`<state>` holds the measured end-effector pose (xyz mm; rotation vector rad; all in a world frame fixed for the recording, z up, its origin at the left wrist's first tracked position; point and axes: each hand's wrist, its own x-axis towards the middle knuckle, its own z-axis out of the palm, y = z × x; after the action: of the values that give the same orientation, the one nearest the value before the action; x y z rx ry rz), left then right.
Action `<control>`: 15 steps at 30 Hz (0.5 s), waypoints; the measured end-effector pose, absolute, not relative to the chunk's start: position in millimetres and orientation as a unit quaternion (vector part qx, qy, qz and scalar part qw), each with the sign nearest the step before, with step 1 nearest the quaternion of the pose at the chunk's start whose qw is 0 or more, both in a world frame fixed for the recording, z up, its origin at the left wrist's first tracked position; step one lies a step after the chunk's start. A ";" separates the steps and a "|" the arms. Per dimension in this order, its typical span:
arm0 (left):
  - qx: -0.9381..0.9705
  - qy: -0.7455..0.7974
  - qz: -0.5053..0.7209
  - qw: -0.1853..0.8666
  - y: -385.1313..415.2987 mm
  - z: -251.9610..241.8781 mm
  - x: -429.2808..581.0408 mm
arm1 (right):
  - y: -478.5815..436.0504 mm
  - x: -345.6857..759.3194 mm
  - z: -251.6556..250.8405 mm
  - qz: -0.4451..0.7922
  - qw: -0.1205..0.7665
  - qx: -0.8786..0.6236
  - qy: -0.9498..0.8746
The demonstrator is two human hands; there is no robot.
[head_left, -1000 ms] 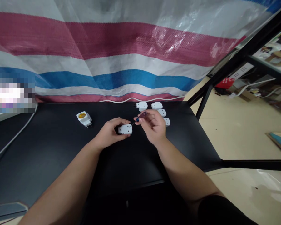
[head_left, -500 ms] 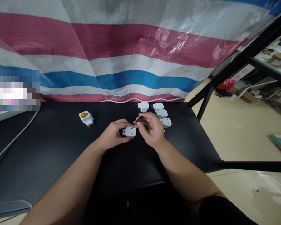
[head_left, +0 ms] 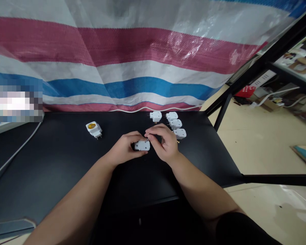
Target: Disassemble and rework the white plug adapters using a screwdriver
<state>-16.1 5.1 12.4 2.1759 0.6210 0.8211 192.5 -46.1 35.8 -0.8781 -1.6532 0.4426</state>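
Observation:
My left hand (head_left: 126, 147) grips a white plug housing (head_left: 142, 146) by its sides, with a face with small dark holes turned up. My right hand (head_left: 164, 141) is closed around a small screwdriver (head_left: 147, 140); its metal shaft reaches a hole near the housing's upper right, and its handle is hidden by the fingers. Beyond my right hand lie several similar white plugs, one (head_left: 156, 116) apart at the back and another (head_left: 180, 133) close to the hand. A white plug with a round orange part (head_left: 92, 126) lies alone to the left.
A black table (head_left: 66, 170) bears everything. Behind it hangs a striped sheet (head_left: 132, 47), with a white cable (head_left: 145, 108) along its foot. Black frame bars (head_left: 277, 180) stand at the right. Another cable (head_left: 17, 149) crosses the left side.
The housing and my left hand have shifted slightly right and down in view. My right fingers have turned around the screwdriver, and its dark handle no longer shows.

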 end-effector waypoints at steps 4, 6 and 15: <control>0.842 0.245 0.310 0.367 4.7 11.2 -15.5 | -48.9 188.3 32.0 0.250 0.580 -0.352 -0.691; 0.845 0.249 0.303 0.365 4.3 12.1 -14.9 | -49.1 186.0 28.0 0.295 0.576 -0.341 -0.682; 0.850 0.249 0.293 0.360 2.6 16.5 -13.4 | -43.8 181.3 35.4 0.337 0.639 -0.263 -0.639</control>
<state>-13.4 2.6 16.5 2.1907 0.6425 0.7553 181.3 -43.8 35.4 -0.6010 -1.4580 0.7698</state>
